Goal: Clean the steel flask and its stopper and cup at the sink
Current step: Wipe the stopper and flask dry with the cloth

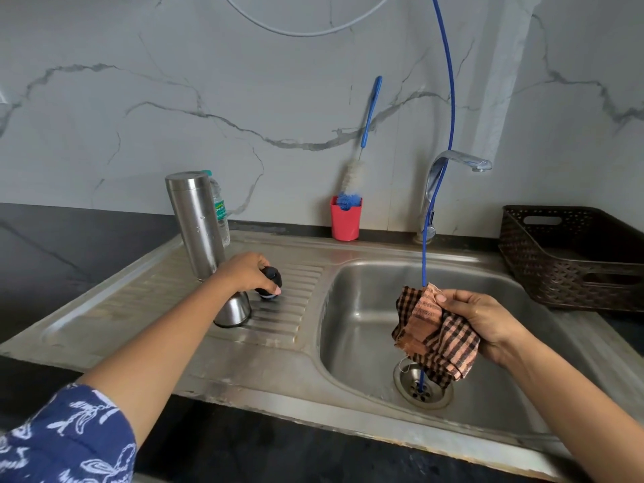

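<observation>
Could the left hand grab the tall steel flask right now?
Likely yes, once freed: the flask stands just behind the left hand with nothing between, but that hand grips the black stopper.

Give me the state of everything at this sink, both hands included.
steel flask: standing on the drainboard, stopper and cup off
stopper: gripped by left hand, beside the cup
cup: mouth down on the drainboard
cloth: crumpled, held by right hand over the sink
tap: no water running
bottle brush: standing in red holder
</observation>
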### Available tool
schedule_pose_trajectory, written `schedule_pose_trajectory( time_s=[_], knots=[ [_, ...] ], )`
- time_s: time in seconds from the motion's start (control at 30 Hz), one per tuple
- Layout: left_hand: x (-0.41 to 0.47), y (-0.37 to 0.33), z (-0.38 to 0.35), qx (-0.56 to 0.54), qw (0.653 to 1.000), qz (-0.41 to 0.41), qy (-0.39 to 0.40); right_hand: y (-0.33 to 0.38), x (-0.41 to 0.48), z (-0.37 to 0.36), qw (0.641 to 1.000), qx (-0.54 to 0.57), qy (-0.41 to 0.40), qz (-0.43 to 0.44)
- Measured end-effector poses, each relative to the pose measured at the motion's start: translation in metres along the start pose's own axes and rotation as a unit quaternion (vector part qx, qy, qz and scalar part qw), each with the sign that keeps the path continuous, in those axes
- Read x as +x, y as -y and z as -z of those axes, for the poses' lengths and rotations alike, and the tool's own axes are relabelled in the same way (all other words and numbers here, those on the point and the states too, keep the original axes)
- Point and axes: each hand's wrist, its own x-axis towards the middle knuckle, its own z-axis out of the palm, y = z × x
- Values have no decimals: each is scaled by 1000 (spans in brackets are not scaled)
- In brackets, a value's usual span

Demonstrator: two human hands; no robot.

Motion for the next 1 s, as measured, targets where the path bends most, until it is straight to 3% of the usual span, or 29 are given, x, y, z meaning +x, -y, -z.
schedule_pose_trajectory(
  time_s=[0.1,0.33,0.43,0.67,0.73,0.8,0.9,1.0],
  knots=[
    [-8,2,12,-27,1000,-7,1,0,0,0,1000,0,3,0],
    [-32,26,40,113,991,35,64,-2,0,-2,1000,-3,3,0],
    [-37,26,35,111,989,50,88,-1,-2,-3,1000,-2,5,-1],
    [-47,20,28,40,998,55,21,1,1,2,1000,-10,-12,1],
    [-51,9,27,-37,999,40,-1,4,2,5,1000,-9,-23,5],
    [-57,-10,17,-191,981,27,13,8,3,10,999,-6,-38,10],
    [-66,-47,-13,-387,917,15,98,16,-2,14,998,-2,-55,27],
    [-66,-80,-48,-505,845,16,176,21,-6,13,993,-35,-77,80]
  ],
)
